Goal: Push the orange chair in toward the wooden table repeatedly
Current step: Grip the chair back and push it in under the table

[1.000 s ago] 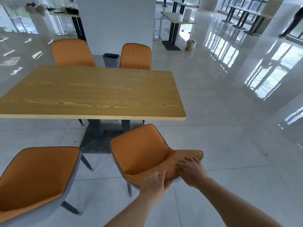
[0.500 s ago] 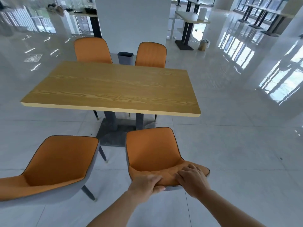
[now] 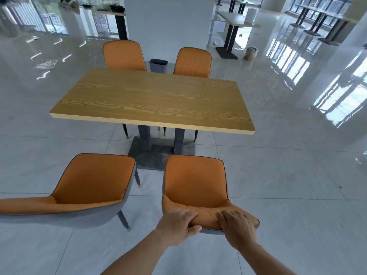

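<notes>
At the near side of the worktop [image 3: 153, 100], the chair [image 3: 195, 181] stands clear of the edge with its seat facing in. None of it is tucked under, so far as can be seen. Its backrest top is held by both hands. The left hand [image 3: 176, 227] is wrapped over the rim, fingers [image 3: 186, 213] on the padded front and thumb pressed against the back. The right hand [image 3: 238, 227] is laid over the rim just beside it, fingers [image 3: 224, 215] curled onto the padding; its thumb is hidden.

The step in hand is judged to be the start of a push, with the grip set and the chair well out. A straight, level shove toward the worktop is called for next. Both hands should be driven evenly, so that the chair is not slewed toward the second chair [image 3: 95, 179] close on the left. The glossy floor [image 3: 288, 175] may be expected to let the legs slide readily, so moderate force should be enough. Care is needed where the front legs near the base [image 3: 151, 155].
</notes>
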Demonstrator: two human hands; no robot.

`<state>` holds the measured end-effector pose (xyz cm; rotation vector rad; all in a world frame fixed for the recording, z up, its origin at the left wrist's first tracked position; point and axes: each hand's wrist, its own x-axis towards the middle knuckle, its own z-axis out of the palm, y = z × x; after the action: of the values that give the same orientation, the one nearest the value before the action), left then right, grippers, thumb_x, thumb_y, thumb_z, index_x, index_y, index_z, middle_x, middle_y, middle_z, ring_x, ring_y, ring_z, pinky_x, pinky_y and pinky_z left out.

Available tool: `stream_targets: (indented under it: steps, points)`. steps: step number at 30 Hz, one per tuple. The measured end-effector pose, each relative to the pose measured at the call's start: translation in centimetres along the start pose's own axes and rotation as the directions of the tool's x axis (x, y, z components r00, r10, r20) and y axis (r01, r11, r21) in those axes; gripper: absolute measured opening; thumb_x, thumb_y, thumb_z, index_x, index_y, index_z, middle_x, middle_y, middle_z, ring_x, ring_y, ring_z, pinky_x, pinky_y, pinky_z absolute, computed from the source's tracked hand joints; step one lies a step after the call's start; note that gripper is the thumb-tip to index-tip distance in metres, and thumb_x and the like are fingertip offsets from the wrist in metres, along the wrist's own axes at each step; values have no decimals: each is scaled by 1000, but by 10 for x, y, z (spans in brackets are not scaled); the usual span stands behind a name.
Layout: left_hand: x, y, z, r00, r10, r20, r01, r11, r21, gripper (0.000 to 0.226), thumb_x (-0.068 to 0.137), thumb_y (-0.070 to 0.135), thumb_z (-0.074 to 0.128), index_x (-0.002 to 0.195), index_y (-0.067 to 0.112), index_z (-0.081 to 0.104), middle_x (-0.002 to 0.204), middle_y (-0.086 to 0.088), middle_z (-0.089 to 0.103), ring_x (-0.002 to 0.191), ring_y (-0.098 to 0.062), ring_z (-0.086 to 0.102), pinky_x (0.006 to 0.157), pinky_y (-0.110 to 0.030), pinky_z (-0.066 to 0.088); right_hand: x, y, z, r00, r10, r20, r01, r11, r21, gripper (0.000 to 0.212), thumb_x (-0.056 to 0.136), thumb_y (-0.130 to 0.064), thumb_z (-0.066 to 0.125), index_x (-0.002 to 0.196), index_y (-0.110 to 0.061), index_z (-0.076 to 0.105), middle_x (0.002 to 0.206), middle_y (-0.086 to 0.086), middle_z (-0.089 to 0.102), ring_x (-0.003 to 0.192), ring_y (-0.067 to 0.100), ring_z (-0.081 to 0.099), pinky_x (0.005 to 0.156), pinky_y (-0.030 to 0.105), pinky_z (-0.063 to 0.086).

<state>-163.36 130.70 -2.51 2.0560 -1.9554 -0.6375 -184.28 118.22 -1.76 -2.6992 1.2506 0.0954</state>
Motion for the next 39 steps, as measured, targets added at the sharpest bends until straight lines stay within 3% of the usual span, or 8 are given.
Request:
stream_targets:
  steps: [3, 8, 15, 18, 22, 27, 36, 39]
  points:
    - [2, 8, 2, 997, -70, -19, 71, 997, 5, 83, 85, 85, 14, 134, 30, 52, 131, 4, 63, 115, -19, 58, 95, -35, 45, 3, 1, 0, 1000, -12, 22, 13, 999, -35, 43, 103, -49, 23, 93, -31, 62, 94, -10, 70, 95, 11, 60, 86, 30, 46]
    - [8, 21, 12, 974, -128, -189, 142, 988, 63, 83, 85, 84, 6, 112, 30, 64, 105, 11, 69, 88, -10, 60, 76, -22, 44, 5, 3, 5, 996, 62, -63, -65, 997, -52, 51, 101, -49, 32, 69, -24, 63, 72, -3, 69, 72, 12, 60, 71, 32, 43]
    - [-8, 31, 23, 964, -153, -217, 174, 981, 81, 65, 94, 73, 10, 88, 28, 58, 86, 10, 65, 75, -11, 54, 70, -26, 41, -6, 6, 12, 981, -31, -193, 17, 997, -75, 48, 82, -46, 60, 41, -25, 48, 39, -4, 49, 40, 9, 47, 48, 24, 36]
    - [-16, 34, 22, 964, -160, -210, 176, 983, 61, 53, 99, 65, 20, 86, 29, 56, 84, 9, 64, 72, -10, 51, 69, -25, 34, -12, 1, 10, 970, -67, -233, 54, 997, -62, 54, 74, -43, 72, 43, -30, 31, 35, -4, 41, 36, 7, 40, 45, 24, 29]
    - [-23, 37, 21, 966, -174, -190, 185, 982, 38, 42, 102, 59, 29, 84, 30, 53, 80, 12, 57, 72, -9, 49, 71, -27, 35, -19, -2, 10, 974, -68, -217, 59, 997, -50, 60, 68, -38, 86, 44, -32, 31, 38, -6, 28, 40, 7, 25, 47, 22, 26]
    - [-29, 41, 18, 966, -174, -191, 184, 982, 38, 36, 103, 56, 31, 82, 31, 45, 79, 14, 48, 72, -10, 44, 72, -25, 30, -26, -4, 14, 988, -26, -154, 19, 999, -45, 52, 78, -41, 78, 45, -31, 39, 42, -8, 31, 42, 7, 30, 51, 22, 26]
    - [-27, 44, 20, 963, -186, -195, 197, 980, 40, 43, 104, 55, 31, 93, 27, 61, 89, 7, 65, 76, -9, 48, 74, -26, 33, -28, 0, 13, 993, -20, -121, 16, 999, -35, 46, 82, -41, 72, 45, -28, 49, 43, -9, 33, 45, 6, 32, 51, 23, 27]
    - [-26, 45, 20, 964, -190, -183, 200, 979, 36, 41, 104, 54, 31, 92, 27, 60, 87, 8, 62, 75, -10, 50, 73, -27, 35, -26, 3, 10, 995, -50, -88, 48, 999, -24, 45, 91, -48, 56, 52, -27, 48, 49, -12, 37, 53, 5, 37, 55, 25, 30]
